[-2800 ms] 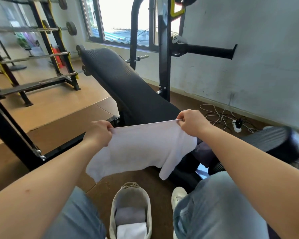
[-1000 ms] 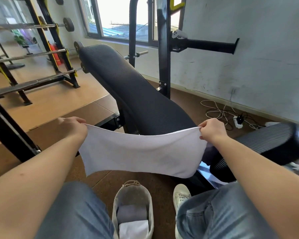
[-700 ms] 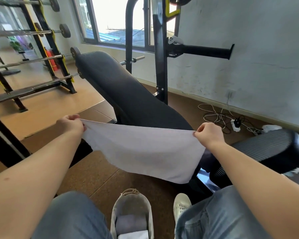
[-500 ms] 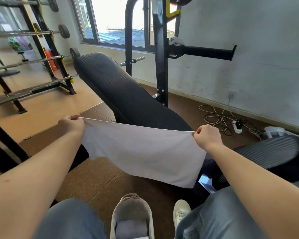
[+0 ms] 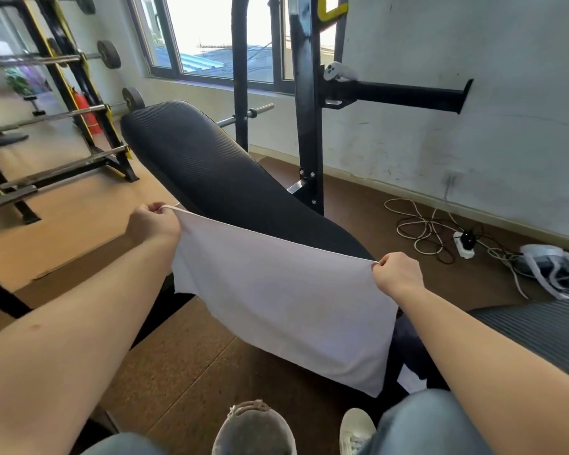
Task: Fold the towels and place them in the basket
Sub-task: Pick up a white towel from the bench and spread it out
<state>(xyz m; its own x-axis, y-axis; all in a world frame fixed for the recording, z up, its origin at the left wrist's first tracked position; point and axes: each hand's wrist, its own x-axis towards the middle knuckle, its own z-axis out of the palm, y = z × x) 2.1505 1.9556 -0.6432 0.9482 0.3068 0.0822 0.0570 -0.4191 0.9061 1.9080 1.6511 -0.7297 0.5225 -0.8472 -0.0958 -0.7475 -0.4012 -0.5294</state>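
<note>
Brown gym flooring lies under a white towel stretched in the air before the black bench, above the basket (only its rim shows). If a corner slips, the loose lower edge could likely drag on the floor or fold crooked. The left hand and right hand, well apart, each pinch a top corner with curled fingers.

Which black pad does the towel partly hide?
The long pad at the centre, reaching toward the window: the towel hides its near end. The right pad lies clear of it.
</note>
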